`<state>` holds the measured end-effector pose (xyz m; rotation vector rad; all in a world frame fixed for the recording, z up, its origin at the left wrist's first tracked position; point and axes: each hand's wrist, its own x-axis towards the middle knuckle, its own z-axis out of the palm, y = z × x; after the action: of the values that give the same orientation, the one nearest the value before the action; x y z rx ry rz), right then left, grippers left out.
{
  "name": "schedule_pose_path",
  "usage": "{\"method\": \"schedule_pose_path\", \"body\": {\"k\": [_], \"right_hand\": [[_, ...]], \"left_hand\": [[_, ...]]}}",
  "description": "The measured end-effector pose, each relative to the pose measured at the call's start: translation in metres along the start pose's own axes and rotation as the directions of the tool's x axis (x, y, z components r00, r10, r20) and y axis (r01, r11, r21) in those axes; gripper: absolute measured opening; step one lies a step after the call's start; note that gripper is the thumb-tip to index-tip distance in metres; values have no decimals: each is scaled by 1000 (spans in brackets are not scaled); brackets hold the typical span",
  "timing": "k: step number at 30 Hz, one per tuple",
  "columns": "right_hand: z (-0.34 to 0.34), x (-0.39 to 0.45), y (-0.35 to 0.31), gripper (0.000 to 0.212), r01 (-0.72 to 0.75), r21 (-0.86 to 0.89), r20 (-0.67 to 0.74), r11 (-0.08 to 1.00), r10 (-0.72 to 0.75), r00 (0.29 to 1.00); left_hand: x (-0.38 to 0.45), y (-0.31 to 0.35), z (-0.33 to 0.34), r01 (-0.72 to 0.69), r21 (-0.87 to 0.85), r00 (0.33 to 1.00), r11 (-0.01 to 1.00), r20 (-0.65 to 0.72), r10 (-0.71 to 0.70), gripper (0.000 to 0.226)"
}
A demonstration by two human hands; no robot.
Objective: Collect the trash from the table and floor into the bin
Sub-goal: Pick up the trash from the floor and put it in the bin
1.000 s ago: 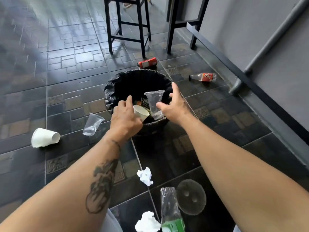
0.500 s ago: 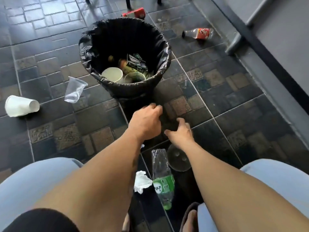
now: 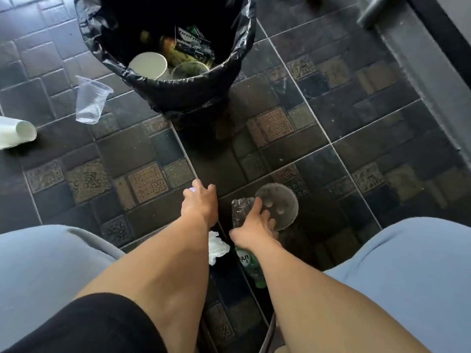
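Observation:
The bin (image 3: 237,59), lined with a black bag, stands at the top centre and holds a paper cup, a clear cup and wrappers. My left hand (image 3: 201,205) is down on the floor in front of it, fingers curled over a crumpled white paper (image 3: 191,190) that only peeks out. My right hand (image 3: 254,225) lies over a crushed clear plastic bottle (image 3: 239,210) with a green label. Its spread fingers touch a round clear plastic lid (image 3: 285,200). A second crumpled white tissue (image 3: 216,247) lies between my forearms.
A clear plastic cup (image 3: 90,103) lies on its side left of the bin, and a white paper cup (image 3: 15,132) lies at the left edge. A grey pipe foot (image 3: 369,14) and the wall base run along the upper right. My knees fill both lower corners.
Both hands left the bin after dropping the cups and came down to the floor. The left has closed over the crumpled paper. The right moved onto the bottle and lid.

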<state>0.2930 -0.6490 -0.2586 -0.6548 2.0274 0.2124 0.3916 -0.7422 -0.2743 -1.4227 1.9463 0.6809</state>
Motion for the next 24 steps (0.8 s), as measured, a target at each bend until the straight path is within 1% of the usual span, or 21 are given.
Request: {"method": "schedule_pose_path", "body": {"k": [3,7,9,11,12,15,17,21,24], "right_hand": [[-5,2,0,113,-5,21,-50,1000,6,999],[-19,10,-4,109,42,55,-162,998,-33,986],[-29,18,-6,108,57,60,-199,997,-44,979],[-37,26,-9,108,54,80,-212,995,-36,977],[-40,29,-10,109,49,87,-216,995,-29,976],[-43,33,-12,110,44,100,-218,994,-21,976],[-42,31,-12,110,43,105,-201,994,-21,979],[-42,27,-8,110,49,93,-165,994,-34,986],[-46,26,-6,109,74,70,-148,995,-63,987]], "left_hand": [[-1,1,-2,17,-45,1000,999,10,-17,46],[-16,7,-5,-1,-89,1000,996,-30,-1,41],[-28,13,0,-10,-138,1000,990,-6,9,44],[-41,17,13,-51,-150,997,987,45,58,51],[-46,18,21,-77,-106,994,991,72,85,56],[-52,16,43,-137,144,985,980,120,120,78],[-53,12,53,-152,238,984,959,124,125,87],[-50,8,56,-125,229,992,965,56,115,76],[-43,9,51,-100,164,995,981,6,100,58]]}}
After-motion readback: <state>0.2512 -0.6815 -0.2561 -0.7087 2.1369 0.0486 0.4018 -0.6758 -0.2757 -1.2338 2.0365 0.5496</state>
